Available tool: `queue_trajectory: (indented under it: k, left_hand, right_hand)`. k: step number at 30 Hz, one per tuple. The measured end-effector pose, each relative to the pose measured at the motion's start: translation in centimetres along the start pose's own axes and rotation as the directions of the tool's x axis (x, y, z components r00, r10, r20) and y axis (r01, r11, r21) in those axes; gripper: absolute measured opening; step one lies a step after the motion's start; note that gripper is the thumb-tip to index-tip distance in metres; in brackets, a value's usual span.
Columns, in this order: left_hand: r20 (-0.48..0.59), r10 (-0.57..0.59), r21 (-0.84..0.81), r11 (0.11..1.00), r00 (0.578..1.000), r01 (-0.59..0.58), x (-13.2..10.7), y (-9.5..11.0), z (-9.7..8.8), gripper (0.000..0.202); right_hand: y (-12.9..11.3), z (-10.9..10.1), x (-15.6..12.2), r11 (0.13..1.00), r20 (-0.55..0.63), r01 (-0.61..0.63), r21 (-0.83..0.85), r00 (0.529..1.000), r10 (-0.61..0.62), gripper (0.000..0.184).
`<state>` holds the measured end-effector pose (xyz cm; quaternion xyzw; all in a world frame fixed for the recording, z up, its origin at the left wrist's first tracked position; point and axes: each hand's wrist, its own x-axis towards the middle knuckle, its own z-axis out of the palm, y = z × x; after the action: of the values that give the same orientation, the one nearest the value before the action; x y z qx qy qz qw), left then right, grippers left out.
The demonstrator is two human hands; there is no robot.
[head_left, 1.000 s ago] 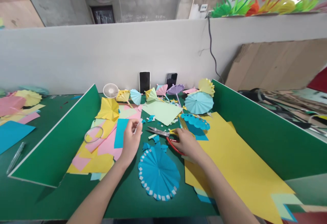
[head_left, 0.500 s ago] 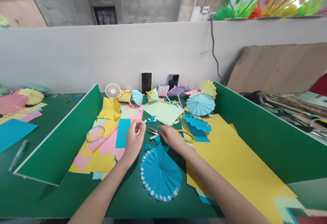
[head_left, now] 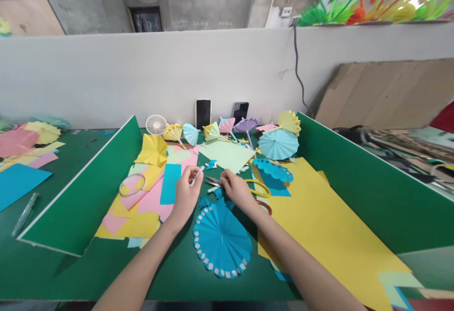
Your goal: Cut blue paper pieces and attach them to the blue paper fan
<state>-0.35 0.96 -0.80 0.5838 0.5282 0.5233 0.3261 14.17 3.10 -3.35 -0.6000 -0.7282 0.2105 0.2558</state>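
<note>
My left hand (head_left: 185,193) is raised a little over the green table (head_left: 170,273), thumb and fingers pinched on a small white paper strip (head_left: 200,170). My right hand (head_left: 237,191) lies just right of it, fingers curled down onto the table. It rests over the scissors (head_left: 260,189), whose blades point left and whose yellow and red handles show behind the hand. What its fingertips pinch is hidden. A round blue pleated paper fan (head_left: 222,241) with white edge squares lies flat in front of both hands. Blue scraps lie around the blades.
Green divider boards (head_left: 81,192) wall in the work area left and right. A large yellow sheet (head_left: 329,235) covers the right side. Pink, yellow and blue sheets and a tape ring (head_left: 131,185) lie left. Paper umbrellas, a small fan (head_left: 156,124) and two phones stand at the back.
My right hand let go of the scissors' handles and moved left over the blades, toward my left hand. The left hand kept its pinch on the white strip and barely moved.
</note>
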Motion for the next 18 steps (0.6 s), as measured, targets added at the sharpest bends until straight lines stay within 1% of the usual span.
queue_trajectory:
  k: [2, 3, 4, 5, 6, 7, 8, 10, 11, 13, 15, 18]
  left_hand:
    - [-0.023, -0.013, -0.004, 1.000, 1.000, 0.013, 0.0, 0.2, -0.1, 0.014]
    - [-0.039, -0.021, -0.011, 1.000, 0.999, 0.020, 0.0, 0.3, -0.2, 0.014]
    - [-0.052, -0.028, -0.015, 1.000, 0.998, 0.027, 0.0, 0.5, -0.3, 0.014]
    - [-0.062, -0.033, -0.014, 0.999, 0.998, 0.033, 0.0, 0.6, -0.4, 0.015]
    - [-0.067, -0.036, -0.007, 0.999, 0.997, 0.035, 0.0, 0.7, -0.4, 0.017]
    - [-0.065, -0.031, 0.009, 0.999, 0.997, 0.032, 0.0, 0.7, -0.5, 0.019]
    - [-0.058, -0.022, 0.035, 0.999, 0.998, 0.024, 0.0, 0.7, -0.5, 0.022]
    - [-0.031, 0.010, 0.094, 0.996, 0.999, -0.007, 0.1, 0.6, -0.6, 0.030]
    - [-0.011, 0.034, 0.122, 0.992, 0.999, -0.033, 0.1, 0.6, -0.6, 0.034]
    - [0.051, 0.091, 0.173, 0.980, 0.995, -0.099, 0.2, 0.5, -0.6, 0.034]
    - [0.154, 0.119, 0.223, 0.963, 0.981, -0.152, 0.2, 0.5, -0.6, 0.029]
    - [0.334, 0.064, 0.282, 0.945, 0.940, -0.165, 0.1, 0.6, -0.7, 0.024]
  right_hand:
    - [-0.1, -0.6, -0.3, 0.980, 0.017, -0.038, 0.194, 0.999, 0.035, 0.013]
    - [-0.3, -1.1, -0.6, 0.952, 0.049, -0.052, 0.301, 0.998, 0.039, 0.017]
    - [-0.5, -1.6, -0.9, 0.920, 0.087, -0.056, 0.389, 0.996, 0.024, 0.023]
    - [-0.8, -2.2, -1.3, 0.890, 0.158, -0.055, 0.453, 0.987, -0.019, 0.030]
    - [-1.0, -2.8, -1.6, 0.868, 0.245, -0.054, 0.494, 0.966, -0.079, 0.037]
    - [-1.3, -3.3, -2.0, 0.854, 0.335, -0.054, 0.518, 0.931, -0.144, 0.044]
    - [-1.5, -3.7, -2.3, 0.851, 0.423, -0.058, 0.522, 0.884, -0.199, 0.051]
    - [-1.7, -4.1, -2.6, 0.865, 0.503, -0.058, 0.499, 0.832, -0.235, 0.057]
    - [-1.8, -4.1, -2.7, 0.869, 0.521, -0.064, 0.491, 0.821, -0.234, 0.055]
    - [-1.8, -4.0, -2.7, 0.856, 0.517, -0.093, 0.509, 0.828, -0.218, 0.046]
    - [-1.6, -3.7, -2.5, 0.822, 0.475, -0.110, 0.558, 0.855, -0.208, 0.037]
    - [-1.1, -3.3, -2.1, 0.792, 0.352, -0.072, 0.607, 0.917, -0.186, 0.028]
